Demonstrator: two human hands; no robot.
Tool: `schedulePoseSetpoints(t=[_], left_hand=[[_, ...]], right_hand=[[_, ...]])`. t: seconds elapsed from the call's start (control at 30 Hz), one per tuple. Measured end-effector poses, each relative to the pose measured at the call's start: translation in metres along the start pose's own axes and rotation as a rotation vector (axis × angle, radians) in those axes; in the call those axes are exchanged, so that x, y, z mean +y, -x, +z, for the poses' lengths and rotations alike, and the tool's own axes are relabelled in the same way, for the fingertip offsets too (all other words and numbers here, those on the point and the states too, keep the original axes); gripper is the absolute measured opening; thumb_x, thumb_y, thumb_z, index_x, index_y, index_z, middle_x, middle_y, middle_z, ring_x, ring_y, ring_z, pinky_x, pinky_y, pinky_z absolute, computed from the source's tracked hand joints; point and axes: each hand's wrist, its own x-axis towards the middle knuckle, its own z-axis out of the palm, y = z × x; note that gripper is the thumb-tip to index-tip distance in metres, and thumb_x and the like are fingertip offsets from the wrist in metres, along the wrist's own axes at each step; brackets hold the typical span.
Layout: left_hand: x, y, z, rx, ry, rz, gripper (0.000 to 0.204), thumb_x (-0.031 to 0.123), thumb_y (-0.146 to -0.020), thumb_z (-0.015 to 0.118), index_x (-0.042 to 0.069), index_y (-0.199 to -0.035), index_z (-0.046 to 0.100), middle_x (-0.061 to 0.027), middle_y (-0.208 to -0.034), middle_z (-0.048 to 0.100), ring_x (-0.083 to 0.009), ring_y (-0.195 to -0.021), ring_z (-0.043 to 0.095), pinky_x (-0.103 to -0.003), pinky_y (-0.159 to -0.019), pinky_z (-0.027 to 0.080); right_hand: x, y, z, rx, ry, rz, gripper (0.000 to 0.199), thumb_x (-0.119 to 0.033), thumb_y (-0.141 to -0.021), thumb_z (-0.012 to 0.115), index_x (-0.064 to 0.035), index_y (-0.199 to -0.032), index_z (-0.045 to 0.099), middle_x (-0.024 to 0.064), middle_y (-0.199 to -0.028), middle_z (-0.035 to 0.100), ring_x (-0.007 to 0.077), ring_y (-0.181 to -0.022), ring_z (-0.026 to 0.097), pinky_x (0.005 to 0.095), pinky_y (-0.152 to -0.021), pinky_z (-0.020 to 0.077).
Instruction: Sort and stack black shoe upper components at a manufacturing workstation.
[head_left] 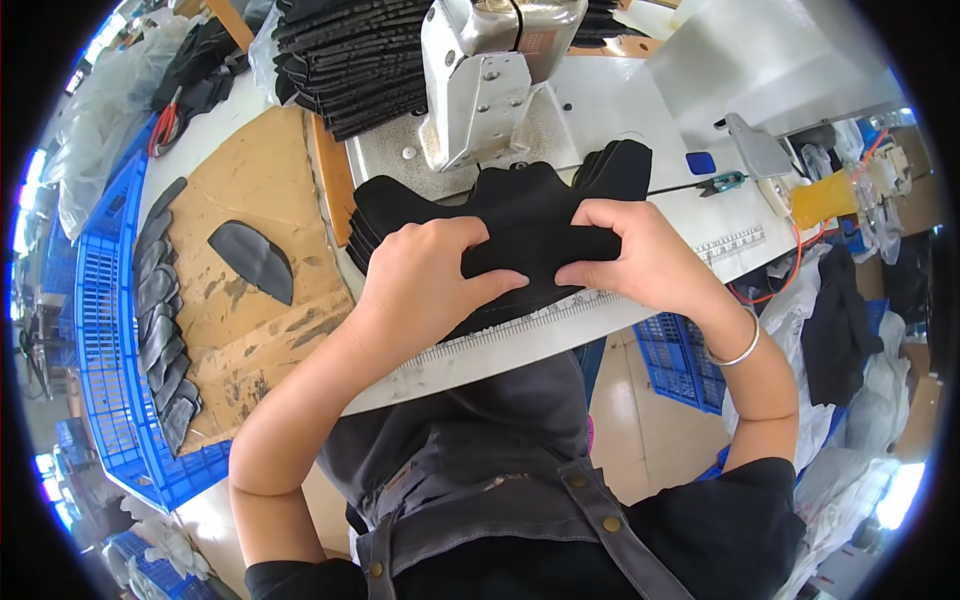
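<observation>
A scallop-edged black fabric piece (520, 215) lies in front of the sewing machine (485, 105), on what looks like a pile of similar pieces. My left hand (425, 265) grips its left part, thumb on top and fingers bent over the cloth. On the other side my right hand (645, 255) pinches the piece the same way, its thumb pointing inward. Both hands are closed, a short gap of cloth between the thumbs. The machine's lower working parts are partly hidden behind the fabric.
A tall stack of black pieces (345, 75) stands behind. Left, stained cardboard (280, 180) over a blue crate (105, 330) bears one dark curved piece (255, 260) and an overlapping row (165, 330). Thread snips (722, 183) lie right; a ruler strip (540, 318) follows the front edge.
</observation>
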Motion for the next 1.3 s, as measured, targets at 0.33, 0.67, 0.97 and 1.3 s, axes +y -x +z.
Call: schedulePoseSetpoints(t=[0.33, 0.67, 0.97, 1.3], left_hand=[[-0.003, -0.002, 0.003, 0.019, -0.008, 0.019, 0.042, 0.035, -0.07, 0.08, -0.002, -0.085, 0.065, -0.0178, -0.069, 0.063, -0.0328, -0.062, 0.061, -0.037, -0.059, 0.047], [0.0, -0.002, 0.001, 0.006, -0.088, 0.007, 0.041, 0.039, -0.072, 0.076, 0.003, -0.088, 0.067, -0.0165, -0.074, 0.067, -0.0351, -0.074, 0.066, -0.042, -0.067, 0.052], [-0.004, -0.003, -0.009, -0.045, -0.019, 0.084, 0.038, 0.034, -0.074, 0.076, 0.0, -0.078, 0.058, -0.0138, -0.061, 0.056, -0.0274, -0.054, 0.055, -0.035, -0.054, 0.044], [-0.007, -0.009, -0.022, -0.131, 0.024, 0.037, 0.033, 0.028, -0.076, 0.074, -0.001, -0.073, 0.058, -0.0119, -0.061, 0.059, -0.0254, -0.054, 0.055, -0.035, -0.054, 0.044]], right_hand=[[0.007, -0.001, 0.004, 0.046, 0.039, -0.076, 0.033, -0.013, -0.069, 0.082, 0.0005, -0.085, 0.057, 0.0071, -0.073, 0.058, 0.0107, -0.068, 0.048, 0.0276, -0.066, 0.0436], [0.0, -0.007, 0.003, 0.049, 0.166, -0.12, 0.039, -0.017, -0.065, 0.085, 0.0013, -0.083, 0.056, 0.0121, -0.069, 0.058, 0.0175, -0.059, 0.052, 0.03, -0.058, 0.0433], [-0.009, -0.012, 0.005, 0.011, 0.407, -0.13, 0.047, -0.031, -0.063, 0.084, 0.0029, -0.085, 0.061, 0.0206, -0.068, 0.061, 0.0384, -0.066, 0.062, 0.0413, -0.059, 0.0472], [-0.013, -0.015, -0.002, -0.096, 0.467, -0.058, 0.051, -0.042, -0.064, 0.079, 0.0011, -0.088, 0.066, 0.0187, -0.078, 0.067, 0.0365, -0.079, 0.066, 0.0428, -0.068, 0.0529]])
